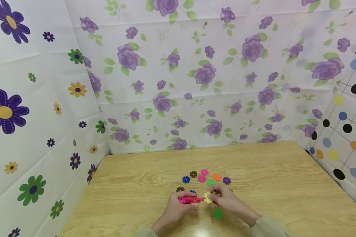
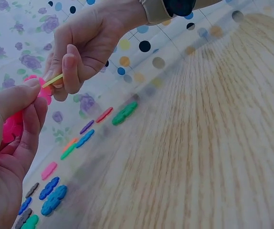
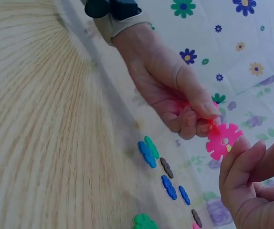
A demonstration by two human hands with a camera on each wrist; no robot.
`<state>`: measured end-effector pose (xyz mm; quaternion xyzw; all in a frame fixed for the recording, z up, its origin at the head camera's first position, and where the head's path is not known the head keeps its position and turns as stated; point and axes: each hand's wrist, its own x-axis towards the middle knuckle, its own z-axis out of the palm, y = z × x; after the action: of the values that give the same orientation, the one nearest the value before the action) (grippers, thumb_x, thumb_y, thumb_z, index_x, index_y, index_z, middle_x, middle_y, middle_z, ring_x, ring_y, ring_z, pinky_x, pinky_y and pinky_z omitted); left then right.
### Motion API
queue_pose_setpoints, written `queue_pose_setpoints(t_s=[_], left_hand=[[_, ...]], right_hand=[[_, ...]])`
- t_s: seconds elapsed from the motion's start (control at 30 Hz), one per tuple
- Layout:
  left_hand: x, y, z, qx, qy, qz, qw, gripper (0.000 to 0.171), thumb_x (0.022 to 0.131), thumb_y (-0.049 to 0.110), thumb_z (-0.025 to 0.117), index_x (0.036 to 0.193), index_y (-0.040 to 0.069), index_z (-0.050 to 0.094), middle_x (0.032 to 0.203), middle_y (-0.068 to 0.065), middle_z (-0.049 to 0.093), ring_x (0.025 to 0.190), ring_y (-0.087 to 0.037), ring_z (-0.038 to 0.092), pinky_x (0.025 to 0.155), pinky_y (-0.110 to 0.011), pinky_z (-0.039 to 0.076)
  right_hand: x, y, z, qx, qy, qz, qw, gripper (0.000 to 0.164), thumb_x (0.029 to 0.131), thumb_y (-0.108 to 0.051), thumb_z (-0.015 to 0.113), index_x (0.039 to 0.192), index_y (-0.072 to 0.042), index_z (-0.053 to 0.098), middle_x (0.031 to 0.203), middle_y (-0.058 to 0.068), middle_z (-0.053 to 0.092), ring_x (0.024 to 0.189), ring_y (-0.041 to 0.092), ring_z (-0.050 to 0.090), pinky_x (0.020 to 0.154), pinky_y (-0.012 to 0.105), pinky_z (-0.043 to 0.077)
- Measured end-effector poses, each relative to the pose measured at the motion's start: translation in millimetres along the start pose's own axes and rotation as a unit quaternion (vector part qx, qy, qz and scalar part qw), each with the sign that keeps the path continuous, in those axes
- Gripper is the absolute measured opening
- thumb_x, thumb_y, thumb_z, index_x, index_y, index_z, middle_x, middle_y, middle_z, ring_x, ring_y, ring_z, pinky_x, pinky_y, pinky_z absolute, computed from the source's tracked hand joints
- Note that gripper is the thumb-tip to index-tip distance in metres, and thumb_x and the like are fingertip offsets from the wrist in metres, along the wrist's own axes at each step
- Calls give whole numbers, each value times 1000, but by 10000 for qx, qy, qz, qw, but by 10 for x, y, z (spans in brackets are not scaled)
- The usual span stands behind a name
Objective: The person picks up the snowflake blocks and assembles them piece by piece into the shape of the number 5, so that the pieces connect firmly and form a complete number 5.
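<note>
My left hand [image 1: 179,205] grips a small chain of joined pink and red flower-shaped plastic discs [image 1: 188,199], its thumb and fingers curled round them. A pink notched disc [image 3: 224,141] stands at the chain's end, beyond the left fingertips. My right hand [image 1: 225,199] pinches a yellow disc [image 1: 207,197] between thumb and fingers. In the left wrist view the yellow disc [image 2: 53,80] is edge-on, right at the pink disc's rim. Both hands are held above the table, close together. The right fingers partly cover the yellow disc in the right wrist view.
Several loose discs lie on the wooden table [image 1: 130,197] beyond the hands, among them an orange disc [image 1: 216,176], a purple disc [image 1: 226,180] and a blue disc [image 1: 186,179]. A green disc [image 1: 218,213] lies just below the right hand. Patterned cloths [image 1: 178,82] hang around the table.
</note>
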<state>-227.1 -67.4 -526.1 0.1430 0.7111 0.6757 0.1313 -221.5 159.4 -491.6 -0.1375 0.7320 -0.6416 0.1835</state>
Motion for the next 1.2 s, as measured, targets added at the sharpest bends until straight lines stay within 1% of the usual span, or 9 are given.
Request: queue_pose_setpoints(t_s=[0.3, 0.5, 0.6, 0.8, 0.93, 1.0, 1.07, 1.13, 1.2], left_hand=[[16, -37, -16, 269, 43, 199, 9994, 44, 78, 16, 80, 115, -4, 66, 106, -15, 67, 83, -10, 67, 72, -18, 56], [10, -53, -21, 174, 69, 188, 9996, 45, 78, 14, 80, 116, -4, 66, 104, -15, 69, 80, -9, 68, 70, -18, 56], [21, -39, -22, 134, 110, 220, 9996, 45, 78, 13, 80, 118, -2, 65, 108, -15, 68, 83, -9, 68, 73, -19, 57], [73, 8, -56, 291, 137, 351, 9989, 50, 79, 16, 79, 125, 8, 63, 119, -14, 65, 96, -11, 66, 83, -19, 55], [71, 35, -96, 370, -44, 180, 9991, 67, 80, 19, 79, 140, 17, 50, 115, -14, 66, 92, -12, 67, 82, -19, 55], [70, 45, -113, 261, -199, 75, 9994, 70, 85, 22, 75, 146, 16, 40, 107, -20, 67, 87, -16, 68, 80, -22, 56], [73, 58, -121, 12, -360, -42, 9993, 66, 92, 26, 66, 148, 11, 33, 102, -28, 66, 84, -20, 69, 78, -25, 56], [76, 79, -124, -351, -529, -176, 9978, 58, 100, 30, 53, 145, 2, 29, 103, -34, 63, 86, -24, 69, 79, -26, 56], [80, 97, -130, -648, -706, -292, 9950, 53, 105, 32, 39, 141, -7, 31, 107, -36, 61, 88, -25, 68, 79, -25, 56]], right_hand=[[35, 52, 33, 172, 172, 137, 9996, 14, 96, -7, 57, 95, 6, 56, 76, 2, 53, 61, 9, 55, 55, 17, 49], [62, 78, 41, 231, 178, 244, 9993, 11, 95, -7, 58, 93, 4, 56, 76, 2, 53, 61, 10, 56, 56, 18, 50], [78, 84, 16, 156, 137, 191, 9996, 13, 96, -9, 57, 95, 4, 57, 77, 2, 54, 62, 9, 56, 57, 18, 51], [132, 75, -70, -187, 29, -62, 9998, 24, 97, -18, 58, 101, 6, 57, 79, 3, 56, 65, 10, 55, 60, 19, 51], [156, 81, -106, 47, 12, 89, 9999, 26, 98, -20, 56, 105, 5, 56, 81, 2, 56, 67, 10, 54, 61, 20, 50], [169, 84, -115, 173, 103, 108, 9997, 26, 98, -20, 55, 107, 5, 55, 83, 2, 55, 68, 10, 54, 61, 19, 50], [183, 84, -124, 302, 205, 124, 9993, 27, 99, -19, 54, 108, 6, 54, 83, 1, 54, 68, 9, 54, 60, 18, 49], [196, 82, -137, 363, 266, 137, 9989, 27, 99, -19, 54, 109, 7, 53, 84, 1, 54, 69, 9, 54, 60, 18, 48], [210, 80, -156, 447, 291, 157, 9985, 30, 99, -19, 54, 112, 8, 51, 85, 1, 54, 69, 9, 55, 60, 18, 48]])
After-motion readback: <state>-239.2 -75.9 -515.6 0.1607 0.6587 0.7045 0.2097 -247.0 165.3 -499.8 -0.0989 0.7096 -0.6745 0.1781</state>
